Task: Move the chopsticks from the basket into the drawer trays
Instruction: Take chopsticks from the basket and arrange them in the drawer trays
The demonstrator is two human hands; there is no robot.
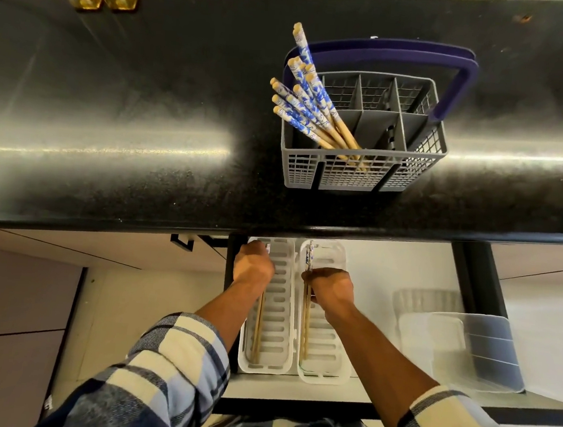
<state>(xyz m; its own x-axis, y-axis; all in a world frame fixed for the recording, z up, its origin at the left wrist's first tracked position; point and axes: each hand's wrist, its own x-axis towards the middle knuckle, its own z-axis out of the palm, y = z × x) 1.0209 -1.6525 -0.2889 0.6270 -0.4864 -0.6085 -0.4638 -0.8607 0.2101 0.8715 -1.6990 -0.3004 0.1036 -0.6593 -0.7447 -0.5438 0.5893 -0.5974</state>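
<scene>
Our left hand (254,262) and right hand (329,287) each grip chopsticks, lowering one pair (257,328) into the left white tray (278,316) and another (305,312) into the right tray (327,348). More chopsticks (304,102) stand in the grey basket (359,172) on the desk (128,112).

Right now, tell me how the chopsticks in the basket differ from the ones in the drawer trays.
The basket chopsticks stand tilted, bunched in one compartment; the tray chopsticks lie flat lengthwise. The basket holds many untouched; the trays hold few, under the left hand and right hand. Both share blue-patterned tops and bare wood tips.
</scene>
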